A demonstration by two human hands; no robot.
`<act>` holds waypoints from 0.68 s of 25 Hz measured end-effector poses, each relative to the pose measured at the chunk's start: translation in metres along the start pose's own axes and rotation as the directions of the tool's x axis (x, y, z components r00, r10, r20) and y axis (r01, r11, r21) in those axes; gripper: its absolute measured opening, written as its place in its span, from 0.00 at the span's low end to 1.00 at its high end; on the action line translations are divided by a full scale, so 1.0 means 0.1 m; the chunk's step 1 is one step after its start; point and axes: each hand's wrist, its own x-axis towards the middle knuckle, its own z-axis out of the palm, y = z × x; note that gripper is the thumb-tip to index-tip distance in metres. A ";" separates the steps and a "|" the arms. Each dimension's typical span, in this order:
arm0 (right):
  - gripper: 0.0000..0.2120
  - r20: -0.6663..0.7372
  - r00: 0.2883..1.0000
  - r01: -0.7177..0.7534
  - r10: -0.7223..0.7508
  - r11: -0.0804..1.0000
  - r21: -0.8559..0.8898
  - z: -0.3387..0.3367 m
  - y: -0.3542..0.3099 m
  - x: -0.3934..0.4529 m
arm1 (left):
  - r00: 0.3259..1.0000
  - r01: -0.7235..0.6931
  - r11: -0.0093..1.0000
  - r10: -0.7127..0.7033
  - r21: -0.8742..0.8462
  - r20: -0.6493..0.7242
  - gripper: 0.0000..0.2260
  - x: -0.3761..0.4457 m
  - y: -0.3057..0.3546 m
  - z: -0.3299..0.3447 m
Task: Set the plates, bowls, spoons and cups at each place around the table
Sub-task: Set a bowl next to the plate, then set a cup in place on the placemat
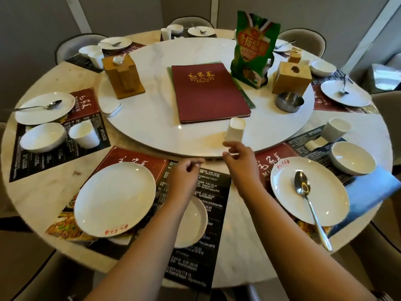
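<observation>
At the near place a white plate (115,198) lies on a printed placemat (208,187), and a white bowl (193,222) beside it is partly hidden under my left forearm. A white cup (235,129) stands on the near edge of the marble turntable (152,122). My right hand (238,157) is just below that cup with thumb and fingers spread; I cannot tell if they touch it. My left hand (185,172) hovers over the placemat, fingers loosely curled and holding nothing. The right place has a plate (325,198) with a spoon (303,187), a bowl (352,158) and a cup (336,129).
The left place holds a plate (43,114), a bowl (43,137) and a cup (84,133). On the turntable are a red menu (208,92), a green bag (253,48), two wooden boxes (121,74) (290,78) and a steel ashtray (289,101). Chairs ring the table.
</observation>
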 end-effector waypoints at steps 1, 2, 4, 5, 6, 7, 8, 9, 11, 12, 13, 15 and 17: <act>0.17 -0.048 0.997 0.052 -0.056 0.995 -0.084 -0.04 -0.02 0.22 | 0.999 0.040 0.994 -0.037 -0.102 0.028 0.10 0.15 0.08 0.15; 0.22 -0.073 0.994 0.068 -0.080 0.984 -0.162 -0.07 -0.03 0.43 | 0.996 0.079 0.978 -0.071 -0.191 0.047 0.11 0.28 0.16 0.28; 0.30 -0.052 0.997 0.044 -0.058 0.972 -0.231 -0.10 -0.03 0.77 | 0.989 0.148 0.939 -0.134 -0.312 0.066 0.11 0.49 0.27 0.49; 0.33 -0.021 0.999 0.035 -0.041 0.970 -0.240 -0.11 0.00 0.95 | 0.984 0.177 0.923 -0.163 -0.342 0.068 0.11 0.59 0.30 0.60; 0.34 0.015 0.999 0.037 -0.035 0.967 -0.253 -0.12 0.04 1.09 | 0.979 0.201 0.910 -0.191 -0.363 0.065 0.11 0.67 0.32 0.70; 0.35 0.049 0.998 0.049 -0.037 0.961 -0.273 -0.13 0.10 1.21 | 0.976 0.217 0.902 -0.211 -0.373 0.057 0.11 0.75 0.33 0.78; 0.35 0.077 0.996 0.065 -0.044 0.954 -0.292 -0.14 0.16 1.31 | 0.973 0.227 0.898 -0.225 -0.377 0.051 0.11 0.80 0.32 0.85; 0.33 0.097 0.994 0.084 -0.057 0.948 -0.306 -0.14 0.21 1.37 | 0.971 0.236 0.896 -0.235 -0.376 0.048 0.10 0.85 0.31 0.90; 0.29 0.102 0.991 0.113 -0.086 0.948 -0.296 -0.12 0.30 1.43 | 0.966 0.253 0.893 -0.255 -0.373 0.047 0.10 0.89 0.28 0.96; 0.28 0.090 0.991 0.118 -0.097 0.957 -0.265 -0.12 0.33 1.43 | 0.965 0.256 0.889 -0.259 -0.380 0.043 0.10 0.89 0.27 0.97; 0.27 0.073 0.992 0.119 -0.106 0.970 -0.210 -0.12 0.34 1.40 | 0.964 0.255 0.886 -0.263 -0.388 0.034 0.10 0.90 0.25 0.98; 0.25 0.041 0.993 0.114 -0.113 0.993 -0.018 -0.16 0.33 1.28 | 0.954 0.278 0.857 -0.299 -0.433 0.021 0.09 0.87 0.24 0.96; 0.23 0.034 0.994 0.098 -0.106 0.975 0.198 -0.21 0.27 1.07 | 0.925 0.350 0.755 -0.371 -0.555 0.079 0.09 0.81 0.25 0.89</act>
